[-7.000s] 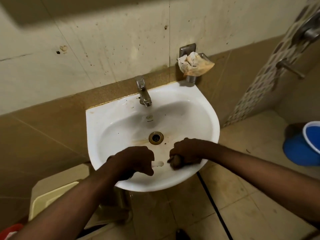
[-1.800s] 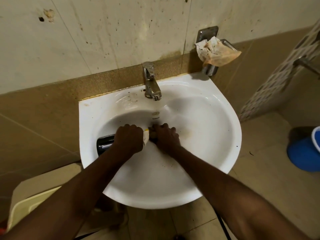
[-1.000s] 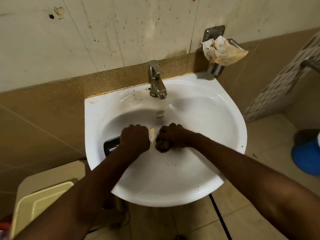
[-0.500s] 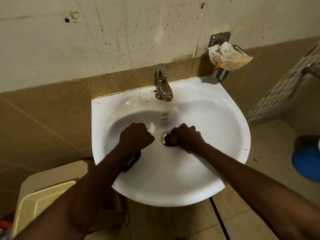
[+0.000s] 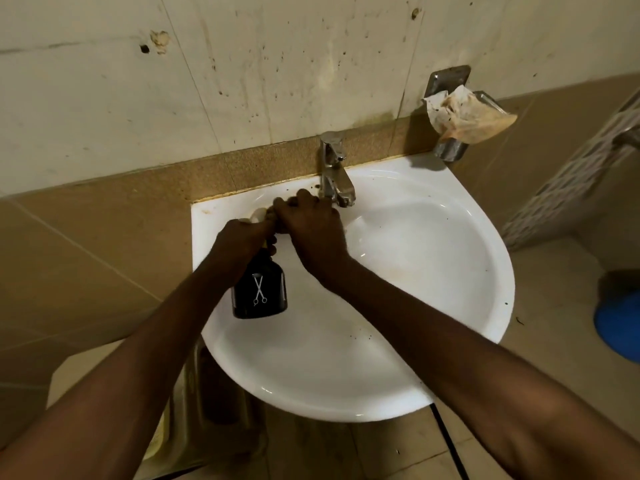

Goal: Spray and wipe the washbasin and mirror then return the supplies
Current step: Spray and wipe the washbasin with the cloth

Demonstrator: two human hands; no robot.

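Both hands are up at the back-left of the basin [image 5: 433, 271], side by side and touching. The left hand [image 5: 242, 242] is wrapped around the neck of a black spray bottle [image 5: 259, 289], whose body hangs below the fist over the bowl, a small white scissors mark facing me. A bit of the pale spray head pokes out above the knuckles. The right hand [image 5: 311, 226] is curled tight just left of the tap [image 5: 334, 174], fingers pressed down on the rim; whatever it is gripping is hidden under the fingers (I can't make out a cloth from here). Both bare forearms reach in from below, the right one crossing over the bowl.

The basin is white, with brownish staining in the middle of the bowl and dark specks near the tap and along the right edge. Behind it runs a tan tile band, then a pale, spotted wall. To the right of the tap a metal holder [image 5: 450, 147] on the wall carries a crumpled, stained paper [image 5: 471, 114]. A blue bucket [image 5: 620, 327] sits on the floor at far right.
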